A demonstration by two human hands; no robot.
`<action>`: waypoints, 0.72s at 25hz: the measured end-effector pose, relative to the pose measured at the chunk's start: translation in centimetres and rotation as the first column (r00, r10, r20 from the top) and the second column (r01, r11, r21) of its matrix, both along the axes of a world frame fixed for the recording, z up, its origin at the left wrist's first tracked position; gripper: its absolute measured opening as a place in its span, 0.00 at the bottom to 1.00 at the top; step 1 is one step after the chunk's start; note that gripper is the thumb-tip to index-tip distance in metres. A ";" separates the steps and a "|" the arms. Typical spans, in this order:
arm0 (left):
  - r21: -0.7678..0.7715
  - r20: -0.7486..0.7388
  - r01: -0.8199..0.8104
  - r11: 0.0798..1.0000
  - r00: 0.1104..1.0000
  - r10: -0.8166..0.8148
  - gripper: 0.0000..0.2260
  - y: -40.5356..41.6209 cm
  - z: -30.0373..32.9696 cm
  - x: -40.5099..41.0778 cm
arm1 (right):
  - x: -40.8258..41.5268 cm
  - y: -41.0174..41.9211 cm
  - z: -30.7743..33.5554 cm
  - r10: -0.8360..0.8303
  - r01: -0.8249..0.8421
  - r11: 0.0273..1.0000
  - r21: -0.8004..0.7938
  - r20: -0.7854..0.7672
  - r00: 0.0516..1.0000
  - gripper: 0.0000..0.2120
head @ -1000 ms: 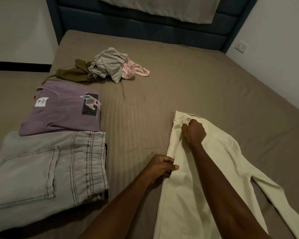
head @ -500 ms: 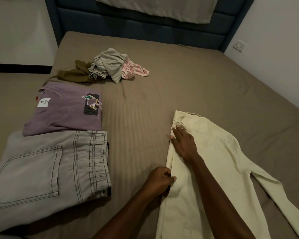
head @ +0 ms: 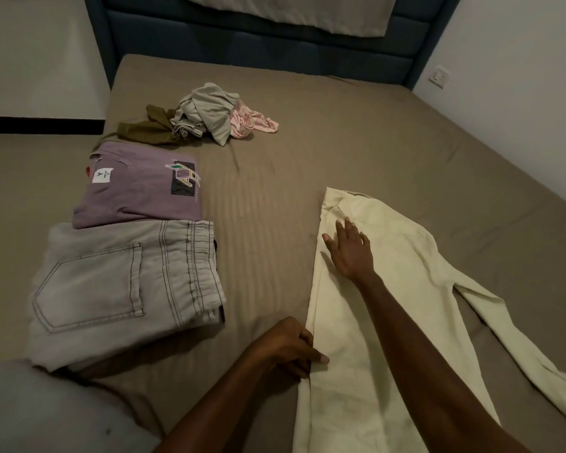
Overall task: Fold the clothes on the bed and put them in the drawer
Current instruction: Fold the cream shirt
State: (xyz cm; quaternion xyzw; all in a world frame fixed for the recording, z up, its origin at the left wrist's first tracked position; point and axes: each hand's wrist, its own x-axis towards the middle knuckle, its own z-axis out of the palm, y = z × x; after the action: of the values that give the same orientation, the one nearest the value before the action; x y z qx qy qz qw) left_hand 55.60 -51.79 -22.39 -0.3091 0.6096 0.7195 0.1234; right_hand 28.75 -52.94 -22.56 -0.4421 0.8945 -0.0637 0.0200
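Observation:
A pale cream long-sleeved shirt (head: 402, 289) lies flat on the brown bed (head: 340, 132), one sleeve stretched out to the right. My right hand (head: 350, 250) rests flat on its upper part with straight fingers, near the collar. My left hand (head: 288, 346) pinches the shirt's folded left edge lower down. Folded grey jeans (head: 118, 282) and a folded purple T-shirt (head: 138, 194) lie side by side on the left. A loose pile of unfolded clothes (head: 206, 116), olive, grey and pink, sits further up the bed.
A dark blue padded headboard (head: 275, 40) closes the far end, with a pale cloth hanging over it. A white wall with a socket (head: 439, 76) runs along the right side. No drawer is in view.
My right hand has opened from a fist and now lies flat on the shirt. My left hand has slid down the shirt's edge towards me.

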 end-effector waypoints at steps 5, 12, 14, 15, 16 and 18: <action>0.052 -0.118 -0.039 0.998 0.992 0.045 0.28 4.9 0.7 4.2 | 11.4 13.3 0.2 -0.128 0.126 0.985 -0.116 -0.007 0.992 0.38; 0.107 -0.222 -0.131 0.986 0.963 0.152 0.29 8.7 -0.9 8.5 | 19.2 21.6 -4.2 -0.144 0.143 0.986 -0.089 0.003 0.990 0.35; 0.021 -0.204 -0.190 0.982 0.960 0.190 0.27 9.4 -0.8 8.9 | 19.5 21.0 -4.2 -0.136 0.135 0.986 -0.101 -0.004 0.991 0.36; -0.030 -0.200 -0.210 0.977 0.959 0.200 0.26 9.5 -0.8 9.1 | 19.8 20.8 -4.0 -0.105 0.103 0.989 -0.110 -0.015 0.994 0.37; -0.077 -0.197 -0.212 0.974 0.961 0.193 0.25 9.5 -0.8 9.2 | 20.0 20.8 -3.7 -0.084 0.083 0.988 -0.130 -0.001 0.996 0.37; -0.136 -0.188 -0.200 0.970 0.967 0.173 0.24 9.3 -0.8 9.4 | 19.1 21.7 -3.0 -0.133 0.162 0.954 -0.252 0.129 0.983 0.35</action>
State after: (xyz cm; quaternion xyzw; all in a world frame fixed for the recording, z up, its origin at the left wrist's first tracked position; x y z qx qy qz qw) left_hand 65.04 -42.53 -23.23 -0.3095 0.6400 0.7029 -0.0230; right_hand 47.90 -31.22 -25.56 -0.3686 0.9063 -0.2068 0.0062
